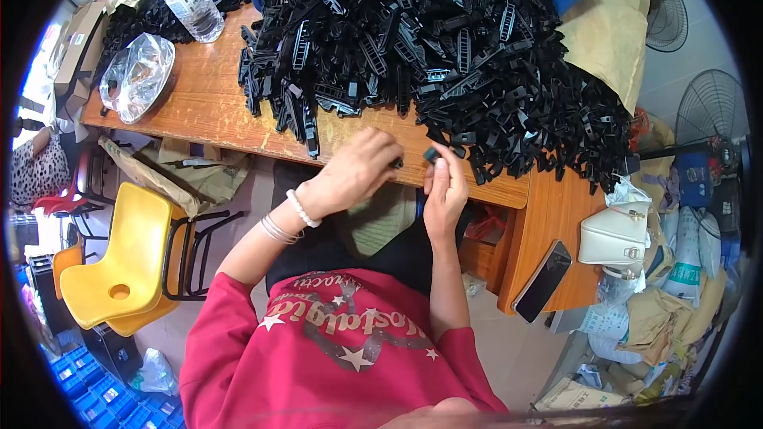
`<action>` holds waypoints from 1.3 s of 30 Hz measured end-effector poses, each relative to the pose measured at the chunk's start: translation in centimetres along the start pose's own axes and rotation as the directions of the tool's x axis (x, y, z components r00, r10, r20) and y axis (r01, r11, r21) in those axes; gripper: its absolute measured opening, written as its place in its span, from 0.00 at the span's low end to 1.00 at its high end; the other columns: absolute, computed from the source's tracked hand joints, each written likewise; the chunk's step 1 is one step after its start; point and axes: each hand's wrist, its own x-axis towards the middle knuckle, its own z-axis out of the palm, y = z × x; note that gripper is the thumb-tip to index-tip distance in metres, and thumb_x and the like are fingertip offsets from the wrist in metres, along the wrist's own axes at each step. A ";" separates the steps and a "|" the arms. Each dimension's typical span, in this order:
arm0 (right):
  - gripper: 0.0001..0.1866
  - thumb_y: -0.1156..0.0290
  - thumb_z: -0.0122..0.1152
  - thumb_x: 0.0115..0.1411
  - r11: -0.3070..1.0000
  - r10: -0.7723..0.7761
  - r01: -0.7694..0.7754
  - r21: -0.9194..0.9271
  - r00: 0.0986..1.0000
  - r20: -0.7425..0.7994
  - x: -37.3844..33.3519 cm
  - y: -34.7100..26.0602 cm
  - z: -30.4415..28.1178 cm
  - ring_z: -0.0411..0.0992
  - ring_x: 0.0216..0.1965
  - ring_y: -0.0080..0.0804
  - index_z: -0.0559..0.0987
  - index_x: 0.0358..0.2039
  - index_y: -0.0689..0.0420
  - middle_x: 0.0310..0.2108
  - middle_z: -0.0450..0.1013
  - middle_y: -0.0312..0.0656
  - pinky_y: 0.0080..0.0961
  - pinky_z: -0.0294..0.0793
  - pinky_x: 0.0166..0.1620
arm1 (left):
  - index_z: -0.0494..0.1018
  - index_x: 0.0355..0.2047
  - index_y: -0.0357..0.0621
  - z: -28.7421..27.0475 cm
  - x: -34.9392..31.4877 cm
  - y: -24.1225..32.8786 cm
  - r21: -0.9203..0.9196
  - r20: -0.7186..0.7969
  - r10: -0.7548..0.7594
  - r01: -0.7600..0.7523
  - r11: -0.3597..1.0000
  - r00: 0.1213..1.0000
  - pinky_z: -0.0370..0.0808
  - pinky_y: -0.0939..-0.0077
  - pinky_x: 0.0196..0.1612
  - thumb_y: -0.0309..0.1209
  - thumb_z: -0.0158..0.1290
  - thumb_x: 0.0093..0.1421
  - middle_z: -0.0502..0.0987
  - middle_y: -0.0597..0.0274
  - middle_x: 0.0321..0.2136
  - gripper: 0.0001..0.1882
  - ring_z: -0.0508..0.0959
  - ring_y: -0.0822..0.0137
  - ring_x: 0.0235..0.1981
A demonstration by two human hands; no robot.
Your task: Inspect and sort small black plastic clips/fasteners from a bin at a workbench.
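My left hand [359,165], with a bead bracelet at the wrist, is over the table's front edge, its fingers closed on a small black plastic part [398,164]. Just to its right, my right hand [447,187] pinches a small dark block-shaped piece [431,155] between thumb and forefinger. The two pieces are close together but apart. Beyond my hands lies a large heap of black plastic parts [373,56], many of them long and ladder-like. Smaller black pieces [548,123] are piled at its right, near my right hand.
On the wooden table [211,111] stand a clear bottle [193,4] and a plastic bag [145,75] at left. A phone [543,280] and white handbag [612,236] lie at right. A yellow chair [119,246] stands left; bags and cardboard [660,322] crowd the right floor.
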 end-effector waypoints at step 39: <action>0.07 0.83 0.63 0.57 0.783 -0.370 0.372 -0.499 0.923 0.107 2.3 0.2 -1.0 0.73 0.36 0.43 0.79 0.36 0.62 0.37 0.74 0.44 0.35 0.73 0.41 | 0.73 0.41 0.35 -2.0 -0.7 -2.3 0.114 0.067 0.043 -0.050 0.992 0.997 0.72 0.63 0.48 0.25 0.58 0.51 0.72 0.55 0.39 0.16 0.72 0.54 0.43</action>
